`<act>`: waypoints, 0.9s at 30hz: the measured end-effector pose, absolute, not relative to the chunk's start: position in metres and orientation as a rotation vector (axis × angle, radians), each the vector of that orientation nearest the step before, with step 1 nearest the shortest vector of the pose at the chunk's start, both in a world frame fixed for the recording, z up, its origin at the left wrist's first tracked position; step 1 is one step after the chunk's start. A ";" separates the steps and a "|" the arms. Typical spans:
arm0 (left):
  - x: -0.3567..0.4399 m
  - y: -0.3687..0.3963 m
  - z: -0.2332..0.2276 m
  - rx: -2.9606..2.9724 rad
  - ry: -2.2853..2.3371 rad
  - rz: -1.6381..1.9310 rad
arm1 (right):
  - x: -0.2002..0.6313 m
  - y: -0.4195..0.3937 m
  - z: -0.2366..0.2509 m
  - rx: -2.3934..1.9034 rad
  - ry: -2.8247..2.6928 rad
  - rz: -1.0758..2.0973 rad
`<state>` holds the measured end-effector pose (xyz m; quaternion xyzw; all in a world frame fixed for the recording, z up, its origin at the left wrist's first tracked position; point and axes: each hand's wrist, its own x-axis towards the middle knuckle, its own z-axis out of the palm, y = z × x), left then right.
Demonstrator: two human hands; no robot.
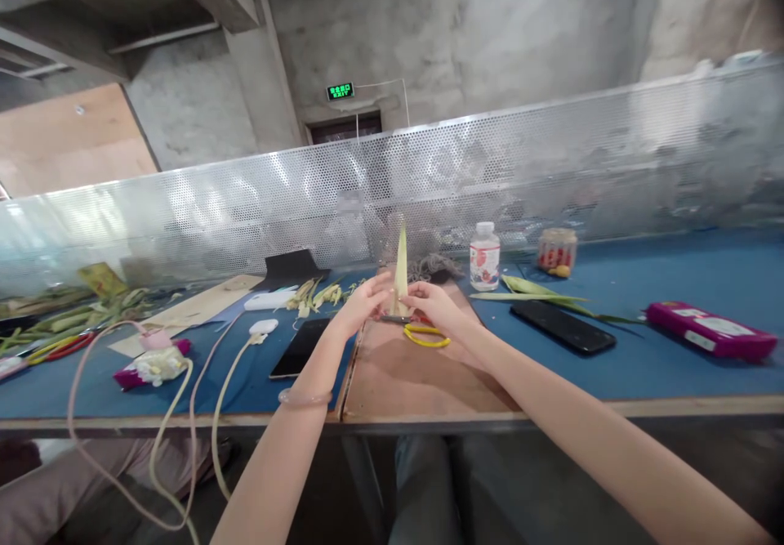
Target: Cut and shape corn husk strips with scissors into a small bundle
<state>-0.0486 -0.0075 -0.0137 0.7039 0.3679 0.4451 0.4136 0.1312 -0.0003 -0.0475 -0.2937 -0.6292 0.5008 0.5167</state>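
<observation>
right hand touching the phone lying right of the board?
Apart. The head view shows brown board and blue tabletop between the right hand and the phone.

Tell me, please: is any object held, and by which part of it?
A pale green leaf strip, standing upright, is held near its lower end by the right hand. Whether the left hand, close beside it, also grips it cannot be told.

Your blue surface (667, 263) carries a black phone (562, 327) and purple box (709, 331) at right, a white-capped bottle (485, 259) farther back, and, far left, what look like stalks (64, 322).
</observation>
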 end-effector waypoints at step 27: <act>-0.053 0.011 -0.030 2.053 1.139 1.012 | 0.130 0.002 -0.054 -1.000 -1.654 0.871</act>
